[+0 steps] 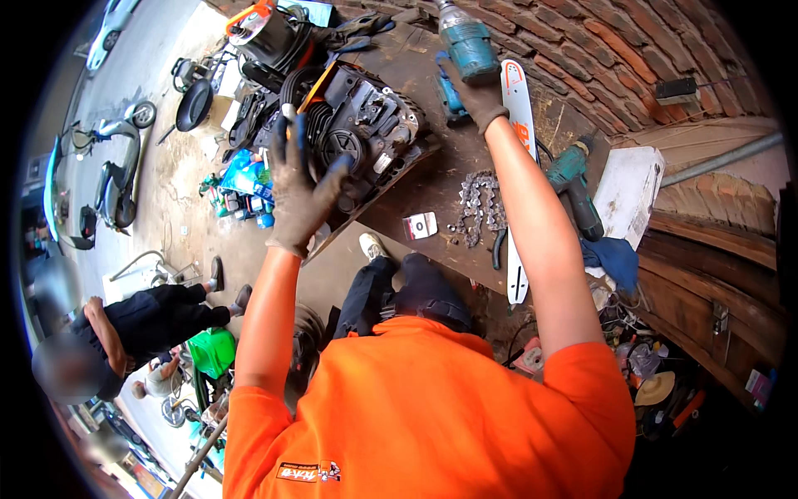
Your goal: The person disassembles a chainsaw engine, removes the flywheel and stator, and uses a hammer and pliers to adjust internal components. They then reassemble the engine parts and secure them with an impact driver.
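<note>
My gloved left hand (pixel 303 195) is open, fingers spread, over the near left side of a dark chainsaw engine body (pixel 378 116) with a round black housing. My gloved right hand (pixel 482 108) is closed on a teal cordless impact wrench (pixel 470 50), whose battery end shows below on the bench. Beside it lie a white guide bar (pixel 517 274), a loose saw chain (pixel 478 200), a small white packet (pixel 420 224) and a teal drill (pixel 569 183).
Clustered at the bench's (pixel 399 241) far left are tools, a black pan (pixel 193 106) and a machine (pixel 258 37). A brick wall (pixel 598 58) borders the right, near a white board (pixel 628 183). People (pixel 141 324), a scooter (pixel 116 166) and cars occupy the left.
</note>
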A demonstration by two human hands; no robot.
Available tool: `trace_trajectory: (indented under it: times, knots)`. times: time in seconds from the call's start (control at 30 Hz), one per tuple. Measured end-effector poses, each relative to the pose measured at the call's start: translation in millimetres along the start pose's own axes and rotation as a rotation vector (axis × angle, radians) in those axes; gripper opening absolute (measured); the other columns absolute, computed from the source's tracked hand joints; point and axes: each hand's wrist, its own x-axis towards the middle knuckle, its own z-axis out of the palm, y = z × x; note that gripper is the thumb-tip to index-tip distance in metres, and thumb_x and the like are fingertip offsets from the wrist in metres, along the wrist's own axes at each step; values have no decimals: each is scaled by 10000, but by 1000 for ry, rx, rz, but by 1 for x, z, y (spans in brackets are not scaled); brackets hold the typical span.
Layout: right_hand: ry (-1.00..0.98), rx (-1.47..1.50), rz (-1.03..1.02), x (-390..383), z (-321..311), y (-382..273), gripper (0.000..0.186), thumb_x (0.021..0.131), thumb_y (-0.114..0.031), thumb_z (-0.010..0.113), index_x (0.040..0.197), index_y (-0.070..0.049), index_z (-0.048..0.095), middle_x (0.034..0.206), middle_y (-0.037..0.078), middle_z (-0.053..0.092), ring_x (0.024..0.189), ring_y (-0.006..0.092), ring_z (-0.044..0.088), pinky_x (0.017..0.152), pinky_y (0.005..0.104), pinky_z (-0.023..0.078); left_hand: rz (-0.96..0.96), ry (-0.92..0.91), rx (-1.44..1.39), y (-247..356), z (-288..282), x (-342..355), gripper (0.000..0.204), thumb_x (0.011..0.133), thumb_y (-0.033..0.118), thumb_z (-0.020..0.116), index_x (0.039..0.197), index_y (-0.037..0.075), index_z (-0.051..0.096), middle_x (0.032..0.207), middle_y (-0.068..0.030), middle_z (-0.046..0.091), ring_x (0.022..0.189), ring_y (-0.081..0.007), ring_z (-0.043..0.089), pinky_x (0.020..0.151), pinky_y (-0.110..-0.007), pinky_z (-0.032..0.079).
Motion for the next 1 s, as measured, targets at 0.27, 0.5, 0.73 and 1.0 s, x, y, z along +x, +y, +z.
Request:
trace_trajectory:
  times: [0.27,0.5,0.73,1.0]
  knots:
    - [-88,-77,76,-3,-12,11,691,818,-544,821,1239,-17,667,1067,89,723,924,181,672,868,352,540,-308,-66,-169,-78,20,66,748,1021,513,563,1598,140,266,1400,-311,572,1317,-471,548,1074,-456,435]
    - [-150,-190,182,-19,-37,9,573,827,-428,800,1177,11,684,1097,188,739,1000,327,721,888,415,543,-563,-281,-275,-78,9,76,683,982,610,580,1252,-9,682,1033,-161,732,954,-230,651,914,-379,500]
    - [-46,32,339,-72,-53,-11,615,897,-307,800,1346,41,562,1057,88,679,871,129,647,714,282,542,-629,-212,-168,-81,3,72,657,897,618,673,1132,9,743,878,-152,741,830,-233,707,778,-358,528]
    - [-13,359,365,-151,-17,-18,506,931,-151,759,1362,28,563,1103,55,681,913,86,639,768,228,530,-517,-252,-48,-76,5,74,694,927,644,571,1239,39,702,1138,-270,718,1108,-428,671,974,-447,483]
